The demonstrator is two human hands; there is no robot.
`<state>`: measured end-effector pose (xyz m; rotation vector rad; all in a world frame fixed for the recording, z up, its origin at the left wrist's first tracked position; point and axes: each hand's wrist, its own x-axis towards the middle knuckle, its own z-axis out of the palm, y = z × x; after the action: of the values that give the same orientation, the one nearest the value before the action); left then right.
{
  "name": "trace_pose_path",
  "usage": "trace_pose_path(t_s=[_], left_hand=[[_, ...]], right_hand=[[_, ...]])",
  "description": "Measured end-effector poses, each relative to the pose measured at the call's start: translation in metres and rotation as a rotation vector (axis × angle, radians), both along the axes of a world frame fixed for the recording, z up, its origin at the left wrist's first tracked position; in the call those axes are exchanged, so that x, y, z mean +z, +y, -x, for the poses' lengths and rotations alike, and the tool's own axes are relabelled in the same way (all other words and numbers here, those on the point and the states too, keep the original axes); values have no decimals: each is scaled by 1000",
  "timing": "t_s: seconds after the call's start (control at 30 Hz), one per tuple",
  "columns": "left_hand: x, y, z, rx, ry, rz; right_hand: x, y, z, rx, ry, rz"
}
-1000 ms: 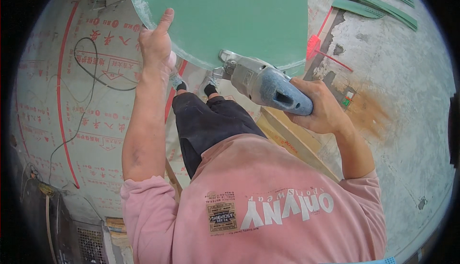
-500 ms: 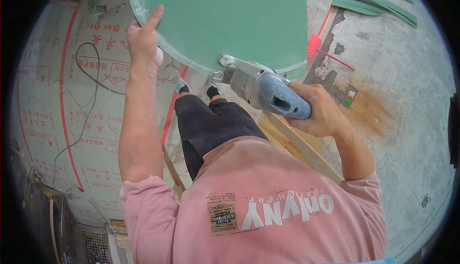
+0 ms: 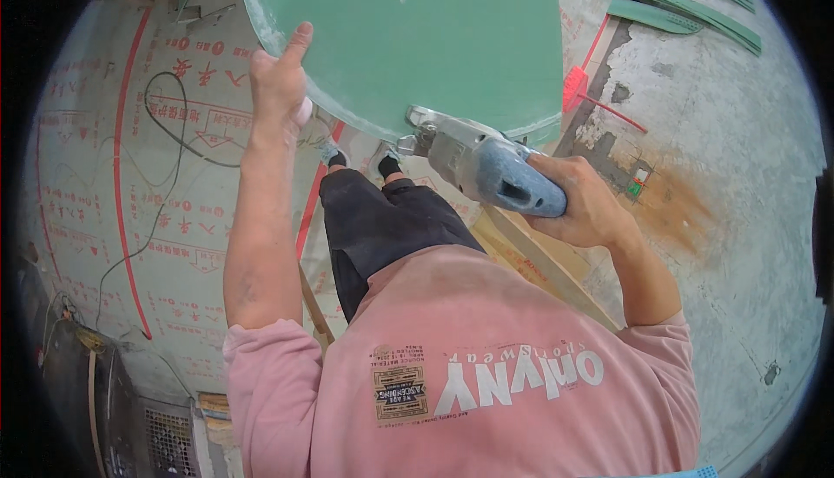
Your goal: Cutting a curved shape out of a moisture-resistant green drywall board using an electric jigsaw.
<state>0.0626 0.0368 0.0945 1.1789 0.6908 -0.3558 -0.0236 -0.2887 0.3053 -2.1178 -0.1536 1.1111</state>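
Observation:
A large green board (image 3: 426,44) with a rounded, white-dusted near edge lies in front of me, running past the top of the view. My left hand (image 3: 282,79) grips its left rim, thumb on top and the other fingers mostly hidden below. In my right hand (image 3: 582,200) is a dusty blue and silver power tool (image 3: 499,170), apparently a jigsaw, held by its rear body. Its metal head meets the board's near edge; the blade cannot be made out.
Printed protective sheeting (image 3: 95,191) covers the floor at left, with a black cable (image 3: 181,122) looped on it. Curved green strips (image 3: 686,13) lie at the far right, beyond a red broom-like object (image 3: 573,87). A wooden piece (image 3: 556,265) lies below my right forearm.
The board has shifted slightly right and nearer in the picture, along with my left hand. The tool has moved a little right with my right hand; both grips stay the same.

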Motion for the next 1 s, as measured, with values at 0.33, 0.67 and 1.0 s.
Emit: trace_pose_path(t_s=[0.33,0.67,1.0], left_hand=[[-8,-7,12,123,10,-102],[1,-16,12,113,-42,-189],[-4,-15,14,115,-28,-180]], right_hand=[[-3,-3,1,32,14,1],[-1,-1,2,5,24,4],[-1,2,7,-26,7,4]])
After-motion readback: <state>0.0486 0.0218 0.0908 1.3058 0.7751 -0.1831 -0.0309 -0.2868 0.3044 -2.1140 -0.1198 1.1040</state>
